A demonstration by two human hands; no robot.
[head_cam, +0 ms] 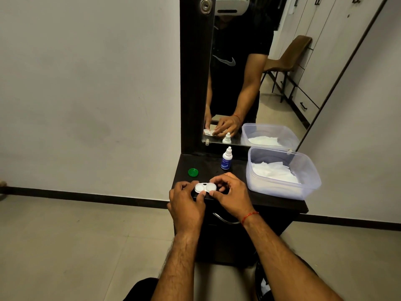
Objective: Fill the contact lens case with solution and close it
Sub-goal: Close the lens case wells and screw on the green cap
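Nearest to us, our two forearms reach forward over the tiled floor (65,235) to the front edge of the dark worktop (271,203). A red thread (249,216) circles the right wrist. Our left hand (186,203) curls around the left end of the white contact lens case (205,187), thumb tip pressed on its near edge below the left well. Our right hand (230,192) pinches the right end, thumb at the near edge and fingers arched over the far side of the right well, which carries a white cap. The left well looks open, though we cannot tell whether it holds liquid. The case sits at the front edge of the worktop, between both hands. A little farther back and to the left, a green cap (193,172) lies alone on the worktop. Behind the case stands the solution bottle (226,158), upright, white nozzle bare, blue label facing us. To its right rests a clear plastic tub (312,187) with white tissue (273,172) inside. Farthest back, the mirror (249,72) shows our hands, bottle and tub reflected.
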